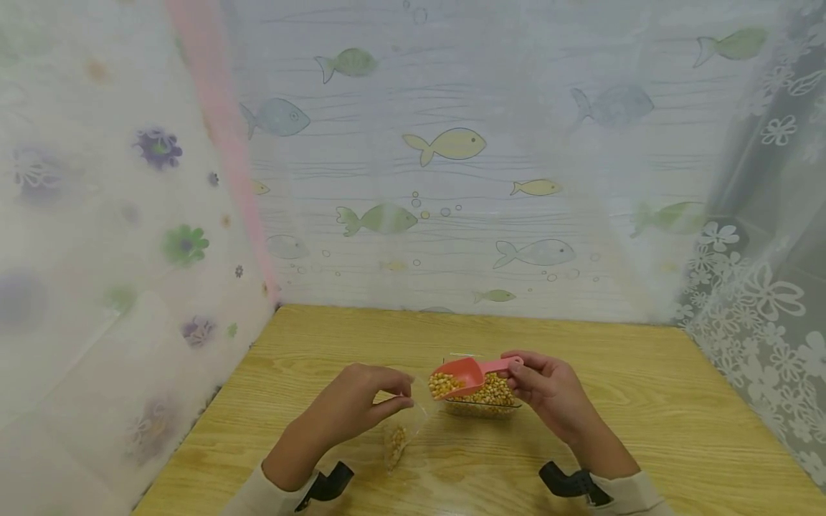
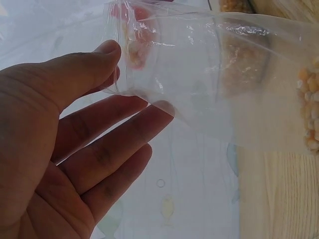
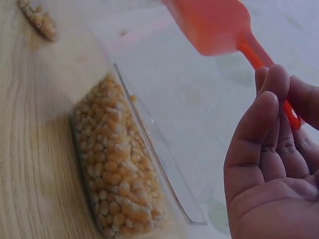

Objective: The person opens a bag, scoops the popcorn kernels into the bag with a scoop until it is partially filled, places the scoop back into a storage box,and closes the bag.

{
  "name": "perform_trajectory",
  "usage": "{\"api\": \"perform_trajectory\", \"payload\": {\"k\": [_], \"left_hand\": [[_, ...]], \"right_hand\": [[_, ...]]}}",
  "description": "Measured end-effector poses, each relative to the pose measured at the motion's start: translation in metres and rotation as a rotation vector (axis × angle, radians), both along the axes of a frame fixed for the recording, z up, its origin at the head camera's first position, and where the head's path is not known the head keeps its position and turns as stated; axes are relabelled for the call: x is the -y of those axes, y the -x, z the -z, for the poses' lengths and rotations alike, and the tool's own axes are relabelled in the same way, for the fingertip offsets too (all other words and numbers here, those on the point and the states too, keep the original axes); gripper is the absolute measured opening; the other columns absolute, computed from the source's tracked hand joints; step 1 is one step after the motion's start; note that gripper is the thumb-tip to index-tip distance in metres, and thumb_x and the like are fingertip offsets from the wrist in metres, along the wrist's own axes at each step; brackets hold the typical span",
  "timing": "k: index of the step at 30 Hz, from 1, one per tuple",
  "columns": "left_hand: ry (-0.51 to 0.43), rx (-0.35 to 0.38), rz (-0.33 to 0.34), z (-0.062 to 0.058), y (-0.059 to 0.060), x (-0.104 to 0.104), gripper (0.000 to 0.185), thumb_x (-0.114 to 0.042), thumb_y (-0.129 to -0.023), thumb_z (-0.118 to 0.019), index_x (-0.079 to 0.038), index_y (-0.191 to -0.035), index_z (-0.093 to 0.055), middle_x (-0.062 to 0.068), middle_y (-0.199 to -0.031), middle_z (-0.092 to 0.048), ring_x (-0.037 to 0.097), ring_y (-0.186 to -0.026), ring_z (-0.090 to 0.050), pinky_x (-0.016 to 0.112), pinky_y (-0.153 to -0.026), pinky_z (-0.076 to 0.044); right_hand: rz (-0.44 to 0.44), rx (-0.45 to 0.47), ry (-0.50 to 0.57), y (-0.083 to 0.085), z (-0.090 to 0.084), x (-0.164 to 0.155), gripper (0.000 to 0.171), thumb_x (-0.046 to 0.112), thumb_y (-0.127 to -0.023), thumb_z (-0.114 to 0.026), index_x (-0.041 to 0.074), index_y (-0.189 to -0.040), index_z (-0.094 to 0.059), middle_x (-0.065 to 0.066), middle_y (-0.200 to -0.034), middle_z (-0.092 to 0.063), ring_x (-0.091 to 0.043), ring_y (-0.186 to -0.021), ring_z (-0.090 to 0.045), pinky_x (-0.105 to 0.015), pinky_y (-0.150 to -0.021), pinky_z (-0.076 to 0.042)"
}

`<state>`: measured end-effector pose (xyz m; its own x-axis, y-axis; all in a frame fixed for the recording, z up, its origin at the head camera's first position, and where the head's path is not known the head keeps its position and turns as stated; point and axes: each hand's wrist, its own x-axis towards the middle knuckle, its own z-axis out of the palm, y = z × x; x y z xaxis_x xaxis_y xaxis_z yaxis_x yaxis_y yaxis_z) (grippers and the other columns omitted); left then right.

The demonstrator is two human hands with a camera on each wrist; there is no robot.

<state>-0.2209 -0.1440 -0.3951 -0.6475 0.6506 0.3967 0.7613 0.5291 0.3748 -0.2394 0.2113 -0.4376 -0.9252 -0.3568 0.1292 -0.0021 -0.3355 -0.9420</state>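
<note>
My left hand [image 1: 358, 405] pinches the top edge of a clear plastic bag [image 2: 194, 64] between thumb and forefinger. Corn kernels [image 2: 310, 109] lie in the bottom of the bag, which hangs over the table. In my right hand [image 1: 548, 390] is the handle of a pink-red scoop [image 1: 476, 373], gripped between thumb and fingers. The scoop carries corn kernels [image 1: 444, 385], its front lip close by the bag's mouth. Under the scoop stands a clear rectangular container [image 1: 484, 410] filled with more kernels [image 3: 117, 179].
Everything is on a wood-grain table [image 1: 290, 344]. Behind it hangs a pale curtain [image 1: 452, 229] printed with fish, and a flowered curtain [image 1: 129, 251] hangs on the left. A sheer white-flowered curtain [image 1: 768, 301] borders the right side.
</note>
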Motion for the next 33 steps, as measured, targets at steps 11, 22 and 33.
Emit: {"api": "perform_trajectory", "payload": {"k": [11, 22, 33], "left_hand": [[-0.009, 0.016, 0.002, 0.0, 0.001, -0.001, 0.005, -0.028, -0.098, -0.074, -0.025, -0.094, -0.072, -0.004, -0.121, -0.076, 0.006, -0.106, -0.073, 0.029, -0.086, -0.062], [-0.009, 0.027, 0.019, -0.001, 0.001, -0.001, 0.006, -0.027, -0.098, -0.073, -0.023, -0.094, -0.072, -0.002, -0.121, -0.076, 0.008, -0.11, -0.072, 0.03, -0.086, -0.062], [0.001, 0.016, 0.015, -0.002, -0.001, -0.002, 0.007, -0.024, -0.097, -0.075, -0.027, -0.092, -0.071, -0.002, -0.121, -0.077, 0.007, -0.106, -0.073, 0.026, -0.087, -0.061]], "right_hand": [[0.048, -0.018, -0.098, -0.008, -0.009, 0.013, 0.022, 0.014, -0.106, -0.062, 0.005, -0.124, -0.07, -0.003, -0.104, -0.077, -0.006, -0.086, -0.07, -0.024, -0.08, -0.062], [0.071, -0.002, -0.163, -0.011, -0.013, 0.023, 0.035, 0.016, -0.103, -0.067, -0.005, -0.131, -0.064, -0.003, -0.106, -0.077, -0.008, -0.085, -0.071, -0.028, -0.083, -0.063], [0.103, -0.028, -0.247, -0.016, -0.016, 0.025, 0.043, 0.021, -0.102, -0.068, -0.008, -0.134, -0.061, -0.004, -0.107, -0.078, -0.009, -0.086, -0.073, -0.031, -0.084, -0.063]]}}
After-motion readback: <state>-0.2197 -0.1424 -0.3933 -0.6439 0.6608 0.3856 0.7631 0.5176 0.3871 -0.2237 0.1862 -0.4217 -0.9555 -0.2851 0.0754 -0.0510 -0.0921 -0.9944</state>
